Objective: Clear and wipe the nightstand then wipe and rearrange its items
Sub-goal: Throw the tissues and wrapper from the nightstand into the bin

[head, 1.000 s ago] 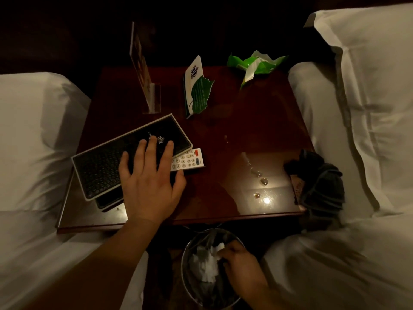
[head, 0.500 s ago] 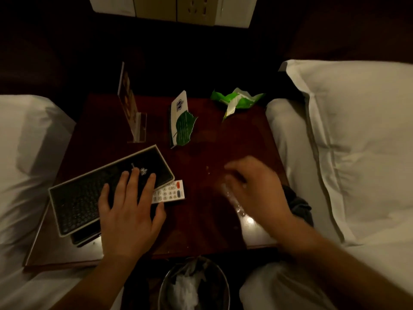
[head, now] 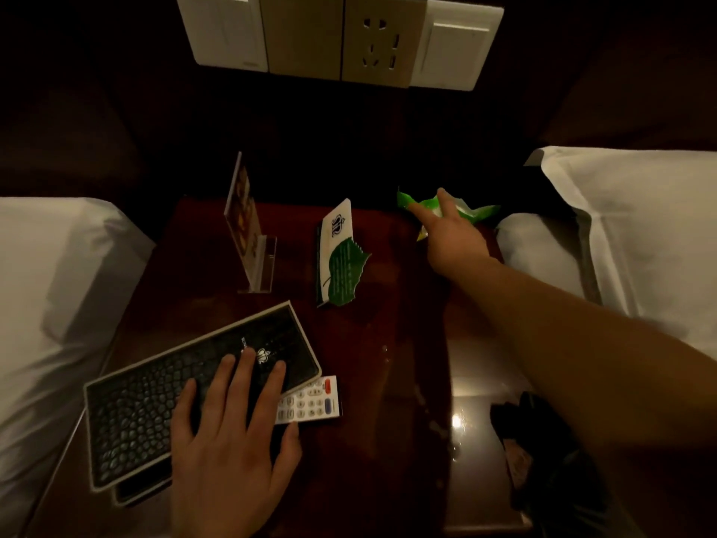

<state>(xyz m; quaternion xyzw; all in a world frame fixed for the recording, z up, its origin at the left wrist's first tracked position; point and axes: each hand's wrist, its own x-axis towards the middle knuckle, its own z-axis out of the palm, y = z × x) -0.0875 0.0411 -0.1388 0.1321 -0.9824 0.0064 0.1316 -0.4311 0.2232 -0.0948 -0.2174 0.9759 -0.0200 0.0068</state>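
Note:
The dark red nightstand (head: 392, 382) fills the middle of the view. My left hand (head: 229, 440) lies flat, fingers spread, on a black textured folder (head: 155, 398) at the front left. A white remote (head: 314, 399) sticks out from under the folder. My right hand (head: 446, 231) reaches to the back right corner, fingers apart, touching a crumpled green and white wrapper (head: 473, 211). A white card with a green leaf (head: 341, 262) stands at the back middle. Left of it stands an acrylic sign holder (head: 248, 234). A dark cloth (head: 543, 440) lies at the front right edge.
White bedding (head: 50, 289) borders the nightstand on the left, and a white pillow (head: 636, 227) and sheets on the right. A wall panel with switches and a socket (head: 341, 36) sits above the back edge. Wet spots glint on the front right surface.
My right hand left the waste bin below the nightstand, crossed the top and now reaches the green wrapper at the back right. The view tilted up. My left hand stayed on the folder.

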